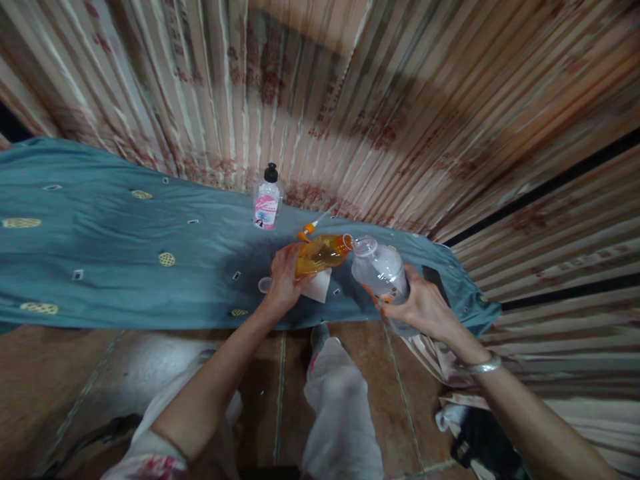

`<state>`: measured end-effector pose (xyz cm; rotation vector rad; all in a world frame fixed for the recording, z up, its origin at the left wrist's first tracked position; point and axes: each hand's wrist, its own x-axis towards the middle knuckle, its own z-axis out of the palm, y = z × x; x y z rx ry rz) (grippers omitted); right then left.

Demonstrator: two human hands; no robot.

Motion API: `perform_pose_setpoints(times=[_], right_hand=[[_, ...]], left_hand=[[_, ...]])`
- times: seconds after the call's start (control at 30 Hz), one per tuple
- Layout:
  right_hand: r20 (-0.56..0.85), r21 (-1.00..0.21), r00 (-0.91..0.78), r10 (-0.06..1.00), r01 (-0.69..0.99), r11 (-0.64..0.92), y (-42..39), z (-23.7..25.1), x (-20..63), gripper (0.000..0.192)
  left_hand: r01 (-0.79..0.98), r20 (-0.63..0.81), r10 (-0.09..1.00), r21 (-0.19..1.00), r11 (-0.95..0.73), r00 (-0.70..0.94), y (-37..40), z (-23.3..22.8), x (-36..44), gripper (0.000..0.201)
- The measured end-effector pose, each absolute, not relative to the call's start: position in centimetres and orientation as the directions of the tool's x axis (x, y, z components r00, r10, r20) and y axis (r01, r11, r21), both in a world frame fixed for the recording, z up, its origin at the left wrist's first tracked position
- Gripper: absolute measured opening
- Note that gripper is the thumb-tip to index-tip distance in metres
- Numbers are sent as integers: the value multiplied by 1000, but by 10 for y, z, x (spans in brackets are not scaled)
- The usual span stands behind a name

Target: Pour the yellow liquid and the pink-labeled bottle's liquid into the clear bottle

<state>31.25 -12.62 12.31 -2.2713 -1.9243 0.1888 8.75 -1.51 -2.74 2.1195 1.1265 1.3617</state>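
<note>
Teal cloth-covered surface (pixel 100 253): pump bottle (pixel 267 199), white paper (pixel 319 287), orange cap (pixel 306 231).

A home room is suggested by striped curtains (pixel 380 100), a cloth-covered ledge (pixel 125 260) and tiled floor (pixel 90 373).

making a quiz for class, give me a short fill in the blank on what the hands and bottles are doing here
1. The left hand tips a bottle of ____ liquid.
2. Its mouth meets the clear bottle held by the ____ hand.
3. The small pump bottle behind has a ____ cap.
4. The cloth under them is ____.

Missing words: orange; right; black; blue
</note>
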Motion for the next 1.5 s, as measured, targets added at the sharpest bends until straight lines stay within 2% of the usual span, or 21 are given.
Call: perform_pose_setpoints(times=[0.17, 0.37, 0.93, 1.5], right_hand=[[-6, -312, 178, 984, 934, -171, -124, 113, 310, 75], [-10, -355, 176, 984, 920, -168, -121, 115, 304, 71], [12, -320, 167, 986, 935, -155, -125, 117, 309, 73], [-6, -231, 156, 988, 961, -154, -126, 124, 312, 72]], left_hand=[[413, 594, 782, 674, -613, 190, -14, -29, 88, 61], [409, 592, 785, 681, -608, 181, -14, -30, 88, 64], [403, 576, 801, 702, -587, 164, -15, -27, 89, 63], [407, 576, 791, 685, -605, 206, -16, -28, 89, 64]])
